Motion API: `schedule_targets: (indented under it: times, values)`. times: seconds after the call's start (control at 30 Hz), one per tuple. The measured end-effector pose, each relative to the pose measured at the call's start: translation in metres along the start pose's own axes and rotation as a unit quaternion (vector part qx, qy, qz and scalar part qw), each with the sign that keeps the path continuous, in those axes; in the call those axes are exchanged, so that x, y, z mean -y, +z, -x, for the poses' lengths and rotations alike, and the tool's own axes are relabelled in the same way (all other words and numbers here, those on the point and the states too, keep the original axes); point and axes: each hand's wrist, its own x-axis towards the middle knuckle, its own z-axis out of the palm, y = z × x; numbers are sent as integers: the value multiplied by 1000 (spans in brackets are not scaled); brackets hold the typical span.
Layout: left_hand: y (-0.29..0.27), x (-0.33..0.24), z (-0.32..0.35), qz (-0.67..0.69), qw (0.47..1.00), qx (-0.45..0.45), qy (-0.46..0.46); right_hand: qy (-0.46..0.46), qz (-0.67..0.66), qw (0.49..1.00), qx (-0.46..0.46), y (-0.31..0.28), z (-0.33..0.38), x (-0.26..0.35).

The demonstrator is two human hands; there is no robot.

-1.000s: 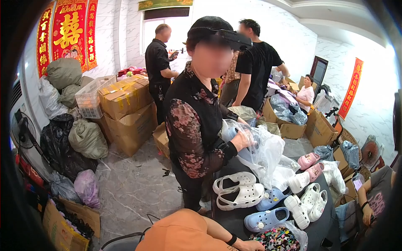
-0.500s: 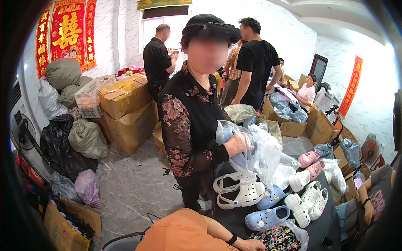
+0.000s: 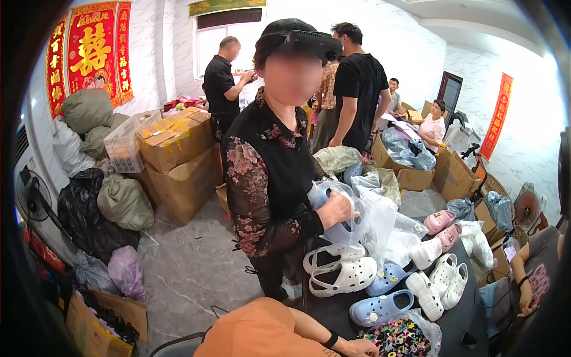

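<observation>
My left hand [image 3: 360,347] reaches in at the lower edge from an orange sleeve, a black band on its wrist. It lies at the near side of a clear bag of small colourful shoe charms [image 3: 399,338]; its fingers are partly cut off. My right hand is out of view. Just beyond the charms stand a light blue clog [image 3: 380,308] and another blue clog [image 3: 388,278]. White clogs [image 3: 348,276] are at the left, more white clogs [image 3: 443,279] at the right. Across the table, a standing co-worker's hand [image 3: 338,208] is at a clear plastic bag [image 3: 345,231] holding something blue.
Pink clogs [image 3: 439,221] sit farther along the dark table [image 3: 470,309]. A person in a grey shirt [image 3: 540,268] is at the right. Stacked cartons [image 3: 184,181], sacks [image 3: 126,199] and a fan [image 3: 37,196] line the left. Several people stand or sit farther back.
My view has shifted slightly. The standing co-worker's hand has shifted at the plastic bag. In the back, a person in black has raised their hands. My left hand stays beside the charms.
</observation>
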Motion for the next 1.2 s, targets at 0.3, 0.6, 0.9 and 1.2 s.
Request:
schedule_targets:
  times: [0.3, 0.6, 0.9, 1.2]
  values:
    - [-3, -5, -2, -5, 1000, 2, -10, -5, -4, 1000, -7, -1, -5, -4]
    - [-1, -7, -2, -20, 1000, 10, -21, -10, -5, 1000, -14, 0, -5, -5]
    - [0, -15, 7, -8, 1000, -2, -15, -7, 4, 1000, -16, 7, 4, 6]
    - [-12, -35, 15, 4, 1000, 9, -29, -3, 17, 1000, -24, 14, 19, 20]
